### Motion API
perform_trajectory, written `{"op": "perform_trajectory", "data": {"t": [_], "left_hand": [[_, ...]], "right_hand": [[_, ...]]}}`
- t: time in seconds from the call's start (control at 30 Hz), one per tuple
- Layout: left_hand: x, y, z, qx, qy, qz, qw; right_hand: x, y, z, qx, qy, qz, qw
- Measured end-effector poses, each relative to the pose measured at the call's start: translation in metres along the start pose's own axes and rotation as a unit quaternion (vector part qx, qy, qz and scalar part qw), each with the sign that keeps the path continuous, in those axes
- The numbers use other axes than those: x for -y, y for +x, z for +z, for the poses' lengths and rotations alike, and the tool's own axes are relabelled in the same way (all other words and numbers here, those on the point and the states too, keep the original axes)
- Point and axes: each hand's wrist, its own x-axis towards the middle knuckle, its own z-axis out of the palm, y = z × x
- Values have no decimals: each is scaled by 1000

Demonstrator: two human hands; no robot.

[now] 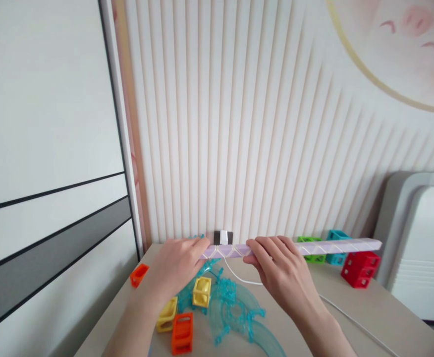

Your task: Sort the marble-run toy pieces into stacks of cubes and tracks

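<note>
A long, straight lavender bar with white zigzag lines (336,247) is held level above the table; its exact kind is unclear. My left hand (182,263) is closed around its left end, which the hand hides. Farther right, my right hand (276,260) grips the bar from above, fingers bent over it. The bar's right end sticks out well past that hand. Below and between my hands lie clear blue curved track pieces (235,312). A yellow block (202,291) sits among them, with another yellow block (167,314) and an orange block (182,333) nearby.
Another orange block (138,275) lies at the table's left edge. Green (315,253), blue (338,255) and red blocks (360,269) stand at the back right. A white cable (354,322) crosses the table (298,337) from a plug (223,237) at the ribbed wall.
</note>
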Motion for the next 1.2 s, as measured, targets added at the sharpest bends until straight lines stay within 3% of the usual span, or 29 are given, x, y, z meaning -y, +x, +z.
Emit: {"op": "perform_trajectory", "data": {"t": [0.1,0.23,0.53,0.77,0.97,1.1,1.2], "left_hand": [[1,-3,5,-26,-13,50,998],[0,-9,8,-122,-72,123,982],[-11,-12,1,-242,-110,154,952],[-11,-18,-4,-270,-118,146,945],[-28,-14,10,-354,-154,65,920],[-43,-11,15,-324,-229,-2,918],[-41,-15,12,-221,-338,-33,914]], "right_hand": [[-4,-4,-5,3,9,-17,1000],[-6,-10,-14,12,38,-8,999],[3,-10,-31,113,163,81,977],[18,-10,-40,180,208,136,952],[32,-9,-33,203,277,242,907],[31,-9,-33,243,325,255,878],[28,-10,-31,277,319,257,869]]}}
